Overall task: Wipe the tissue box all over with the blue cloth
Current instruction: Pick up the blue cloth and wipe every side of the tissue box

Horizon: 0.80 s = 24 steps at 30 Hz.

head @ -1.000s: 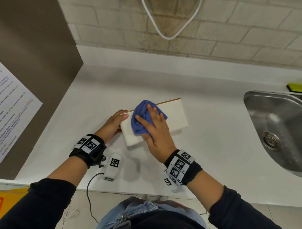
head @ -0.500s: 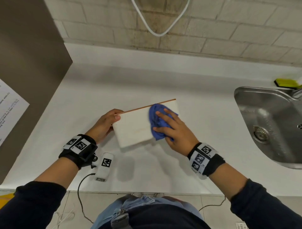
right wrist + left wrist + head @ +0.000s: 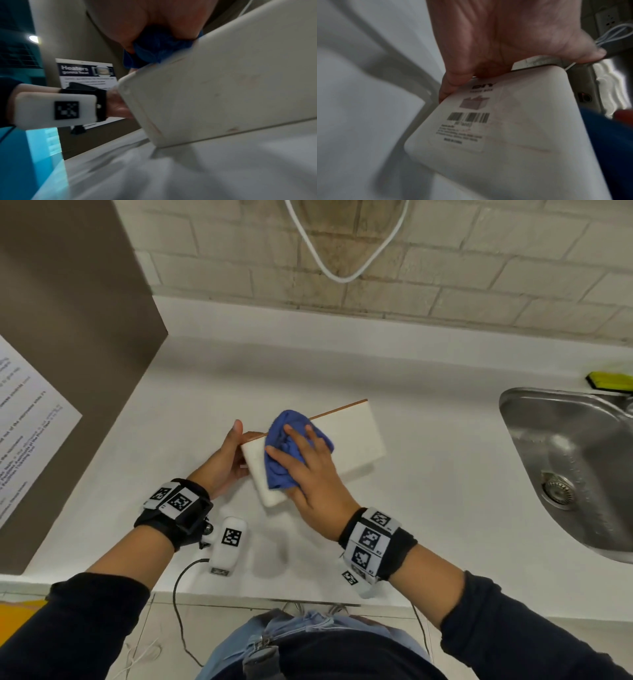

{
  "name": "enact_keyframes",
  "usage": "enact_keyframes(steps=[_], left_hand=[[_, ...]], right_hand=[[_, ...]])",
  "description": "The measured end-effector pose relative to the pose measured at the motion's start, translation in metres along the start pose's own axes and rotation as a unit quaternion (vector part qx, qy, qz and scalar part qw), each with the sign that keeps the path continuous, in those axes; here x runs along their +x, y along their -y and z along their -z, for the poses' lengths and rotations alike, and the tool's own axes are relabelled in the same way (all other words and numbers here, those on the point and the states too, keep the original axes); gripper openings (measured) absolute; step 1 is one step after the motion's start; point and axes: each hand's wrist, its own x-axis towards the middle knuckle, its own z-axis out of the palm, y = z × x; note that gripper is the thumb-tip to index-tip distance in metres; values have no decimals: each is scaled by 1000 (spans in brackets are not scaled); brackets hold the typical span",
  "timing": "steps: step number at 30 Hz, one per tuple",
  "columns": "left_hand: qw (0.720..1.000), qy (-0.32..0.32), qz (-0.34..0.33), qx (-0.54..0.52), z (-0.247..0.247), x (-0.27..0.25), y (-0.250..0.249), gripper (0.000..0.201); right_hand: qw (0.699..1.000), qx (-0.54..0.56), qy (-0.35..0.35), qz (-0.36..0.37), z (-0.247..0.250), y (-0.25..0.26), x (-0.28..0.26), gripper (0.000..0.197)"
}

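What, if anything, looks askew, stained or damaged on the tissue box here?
The tissue box is tipped up on one edge rather than lying flat, held by the left hand while the right hand presses the blue cloth on it. Its white surface shows faint brownish marks and scuffs. No breakage shows.

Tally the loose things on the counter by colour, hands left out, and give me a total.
White: 1, the tissue box
Blue: 1, the cloth
Yellow-green: 1, the sponge behind the sink
Total: 3
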Motion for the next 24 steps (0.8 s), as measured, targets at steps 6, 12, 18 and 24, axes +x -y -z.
enact_keyframes(steps=[6,12,18,24], left_hand=[[998,65,9,-20,-5,-10,-7,72],[999,48,-10,19,2,-2,0,98],[999,38,-4,31,5,1,8,113],[998,29,-11,63,-6,1,0,102]], right_hand=[[995,-68,24,64,-20,18,11,32],[988,-29,45,147,-10,-4,4,17],[986,34,53,153,7,-11,-6,10],[978,-18,74,193,11,-20,-9,35]])
